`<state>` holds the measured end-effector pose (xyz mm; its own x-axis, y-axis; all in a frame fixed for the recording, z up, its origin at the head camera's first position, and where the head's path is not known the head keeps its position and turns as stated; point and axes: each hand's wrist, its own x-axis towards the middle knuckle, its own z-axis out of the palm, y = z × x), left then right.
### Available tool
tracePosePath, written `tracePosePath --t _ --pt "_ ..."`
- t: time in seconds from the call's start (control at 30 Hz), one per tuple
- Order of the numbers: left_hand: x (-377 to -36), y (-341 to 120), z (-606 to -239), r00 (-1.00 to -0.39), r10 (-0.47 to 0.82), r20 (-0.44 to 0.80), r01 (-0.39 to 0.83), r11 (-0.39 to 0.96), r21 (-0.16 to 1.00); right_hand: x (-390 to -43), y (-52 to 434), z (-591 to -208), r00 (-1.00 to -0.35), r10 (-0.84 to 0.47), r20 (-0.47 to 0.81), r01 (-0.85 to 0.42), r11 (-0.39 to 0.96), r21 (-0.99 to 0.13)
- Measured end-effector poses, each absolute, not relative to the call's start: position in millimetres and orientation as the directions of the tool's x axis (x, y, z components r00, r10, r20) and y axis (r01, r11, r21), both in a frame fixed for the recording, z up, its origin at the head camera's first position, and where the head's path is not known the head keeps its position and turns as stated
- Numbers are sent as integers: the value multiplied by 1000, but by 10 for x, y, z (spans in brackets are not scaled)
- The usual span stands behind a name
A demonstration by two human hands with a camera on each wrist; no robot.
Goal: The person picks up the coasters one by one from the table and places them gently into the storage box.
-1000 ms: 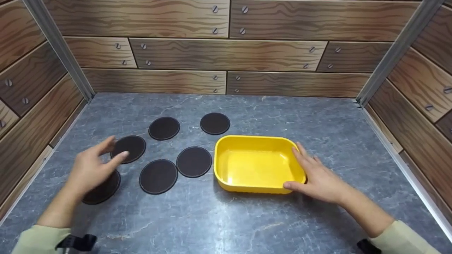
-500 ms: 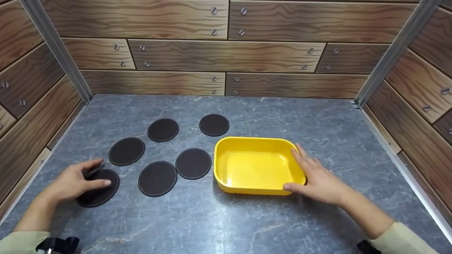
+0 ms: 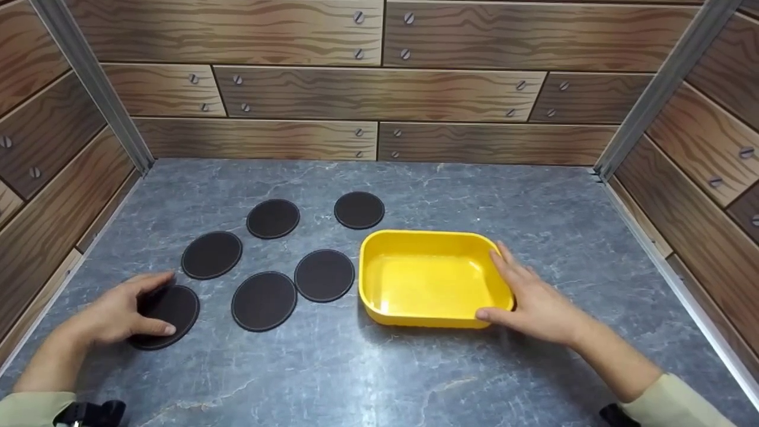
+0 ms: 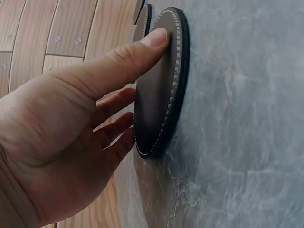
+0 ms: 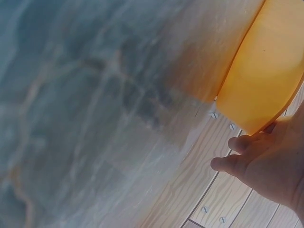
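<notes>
At the left, a round black coaster (image 3: 181, 311) with pale edge stitching lies on the table. My left hand (image 3: 118, 311) holds it across its left side, thumb over the near part and fingertips at the far edge. In the left wrist view, the thumb (image 4: 128, 59) overlaps the top of the coaster (image 4: 154, 104), while the other fingers meet its side. My right hand (image 3: 533, 302) rests against the right end of a yellow plastic tub (image 3: 427, 284), thumb at the front corner and fingers along the rim. The tub's wall (image 5: 266, 61) fills the right wrist view's upper right.
Several more black coasters lie flat between the left hand and the tub, including a nearby one (image 3: 264, 301) and one at the back (image 3: 359, 210). Wood-patterned panels (image 3: 379, 92) enclose the grey marbled table (image 3: 332, 379) at the back and sides.
My left hand has moved left and toward me from over another coaster, and its thumb and fingers have closed around the near-left coaster. The right hand and tub have stayed put.
</notes>
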<state>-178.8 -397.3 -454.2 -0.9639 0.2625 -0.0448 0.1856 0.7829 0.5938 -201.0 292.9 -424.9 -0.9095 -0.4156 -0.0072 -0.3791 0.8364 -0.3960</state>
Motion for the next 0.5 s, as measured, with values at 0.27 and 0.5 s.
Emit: tracePosePath --t 0.27,0.5 --pt "-1802 -3939 -4496 -963 267 -47 204 829 520 -2011 2934 -4258 -913 -408 -15 -369 840 -396" --pt "-1813 -3905 -4472 -959 277 -51 217 842 493 -2000 2930 -4257 -911 -412 3 -379 836 -396"
